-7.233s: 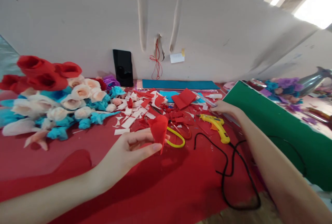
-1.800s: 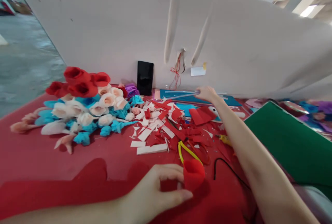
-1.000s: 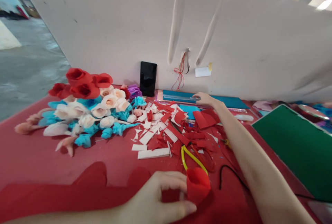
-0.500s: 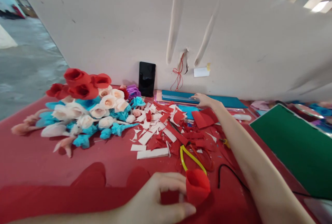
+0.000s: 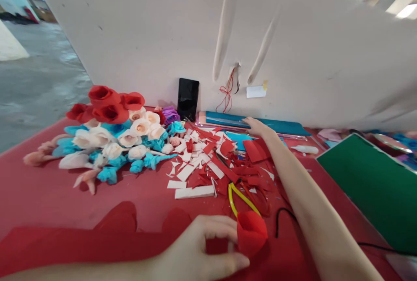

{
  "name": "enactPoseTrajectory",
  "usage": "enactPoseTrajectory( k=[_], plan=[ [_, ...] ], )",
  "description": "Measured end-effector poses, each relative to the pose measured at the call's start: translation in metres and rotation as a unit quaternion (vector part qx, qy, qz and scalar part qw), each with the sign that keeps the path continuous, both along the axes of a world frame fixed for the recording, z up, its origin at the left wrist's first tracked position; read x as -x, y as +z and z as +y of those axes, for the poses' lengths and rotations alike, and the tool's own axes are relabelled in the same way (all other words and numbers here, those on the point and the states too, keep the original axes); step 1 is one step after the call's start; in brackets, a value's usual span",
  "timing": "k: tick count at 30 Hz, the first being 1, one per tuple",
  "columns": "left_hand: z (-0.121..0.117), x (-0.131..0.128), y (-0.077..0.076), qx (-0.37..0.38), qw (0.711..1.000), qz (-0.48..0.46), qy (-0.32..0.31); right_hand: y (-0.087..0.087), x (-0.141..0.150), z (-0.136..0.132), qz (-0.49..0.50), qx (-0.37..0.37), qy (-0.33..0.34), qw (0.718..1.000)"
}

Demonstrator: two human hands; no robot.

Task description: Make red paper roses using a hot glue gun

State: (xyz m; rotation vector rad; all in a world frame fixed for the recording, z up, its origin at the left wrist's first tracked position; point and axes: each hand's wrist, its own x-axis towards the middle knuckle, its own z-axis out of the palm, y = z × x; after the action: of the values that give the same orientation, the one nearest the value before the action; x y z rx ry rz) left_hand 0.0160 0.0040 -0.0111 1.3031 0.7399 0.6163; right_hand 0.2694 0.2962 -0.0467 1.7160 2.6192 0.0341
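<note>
In front of me my left hand (image 5: pixel 208 239) pinches a rolled red paper flower (image 5: pixel 251 234), its petal edge opening upward. My right hand (image 5: pixel 257 127) stretches to the back of the table, fingertips closed at the right end of a thin, greyish ruler-like strip (image 5: pixel 224 119). That strip lies along a folded blue paper (image 5: pixel 283 127) against the wall. Just beyond the red flower, yellow-handled pliers (image 5: pixel 244 198) rest with their head under scraps. Red and white paper scraps (image 5: pixel 195 192) are heaped in the middle. Dark red paper (image 5: pixel 65 248) spreads at the front left.
Finished red, white and blue paper flowers (image 5: pixel 114 137) are piled at the left. A black phone (image 5: pixel 188 98) leans on the white wall panel (image 5: pixel 146 33). At the right are a green board (image 5: pixel 368 190), a white glue bottle (image 5: pixel 306 149) and a black cable (image 5: pixel 286 209).
The view has shifted slightly, so everything sits a little further right. Both hands keep nearly the same places, the left still holding the red paper flower.
</note>
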Motion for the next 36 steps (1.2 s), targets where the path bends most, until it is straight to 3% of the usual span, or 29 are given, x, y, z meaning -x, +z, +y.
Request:
enactPoseTrajectory(
  k=[6,14,17,20,24,27,31,36],
  plan=[
    [0.0,0.001,-0.004,-0.003,1.0,-0.012,0.001,0.019,0.008,-0.028,0.046,-0.028,-0.045,0.998],
    [0.01,0.005,0.005,-0.004,0.997,-0.002,0.079,0.075,0.029,-0.106,0.193,-0.08,-0.163,0.964],
    [0.015,0.013,0.01,-0.032,0.992,-0.014,0.123,0.084,0.043,-0.155,0.273,-0.064,-0.139,0.95],
    [0.019,0.02,0.013,-0.058,0.986,-0.033,0.151,0.078,0.06,-0.211,0.347,0.027,-0.049,0.936],
    [0.018,0.021,0.017,-0.08,0.984,-0.05,0.15,0.063,0.079,-0.278,0.453,0.152,0.046,0.877],
    [0.016,0.017,0.02,-0.092,0.985,-0.042,0.14,0.061,0.089,-0.311,0.526,0.201,0.039,0.826],
    [0.015,0.011,0.024,-0.115,0.984,-0.023,0.135,0.063,0.096,-0.328,0.602,0.251,0.026,0.758],
    [0.011,0.008,0.03,-0.131,0.986,-0.019,0.097,0.058,0.097,-0.329,0.677,0.26,-0.005,0.688]
  ],
)
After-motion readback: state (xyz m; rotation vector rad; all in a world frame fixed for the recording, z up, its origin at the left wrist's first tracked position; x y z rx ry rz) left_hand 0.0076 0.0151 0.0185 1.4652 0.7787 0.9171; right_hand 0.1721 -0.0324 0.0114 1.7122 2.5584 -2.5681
